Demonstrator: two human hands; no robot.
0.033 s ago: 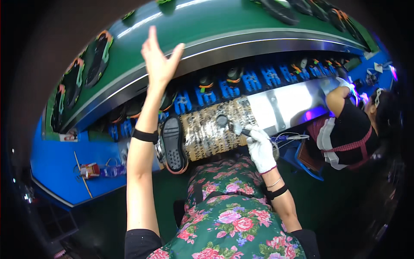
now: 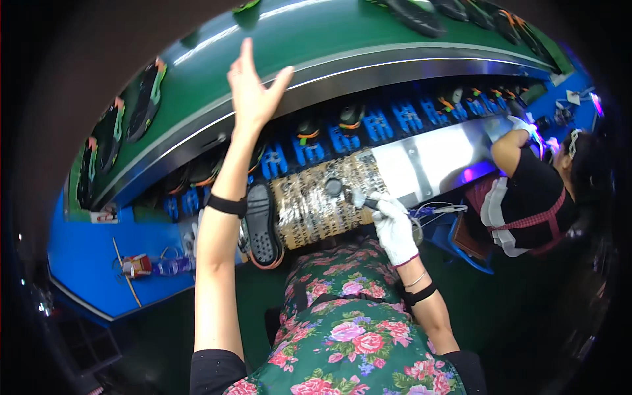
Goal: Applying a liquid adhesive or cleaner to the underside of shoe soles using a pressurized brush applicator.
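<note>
The left hand (image 2: 257, 99) is bare and stretched forward at the near metal edge of the green belt (image 2: 322, 29), its fingers spread, holding nothing. The right hand (image 2: 395, 227), in a white fabric glove (image 2: 399, 243), grips a brush (image 2: 359, 198). At the left edge of the counter's shiny-patched cardboard (image 2: 299, 227) lies a black shoe (image 2: 262, 220), dimpled sole up. Near the cardboard's middle is a round dark cup (image 2: 334, 187), contents unclear.

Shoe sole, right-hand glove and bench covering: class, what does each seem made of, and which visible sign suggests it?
Shoe sole: probably moulded rubber or foam; dark, mostly matt, with round marks patterning its near end.
Right-hand glove: seemingly knitted fabric, dull white with a dark red cuff edge; fibre unclear.
Bench covering: likely brown cardboard under glossy tape or film, judging by bright streaks.
</note>
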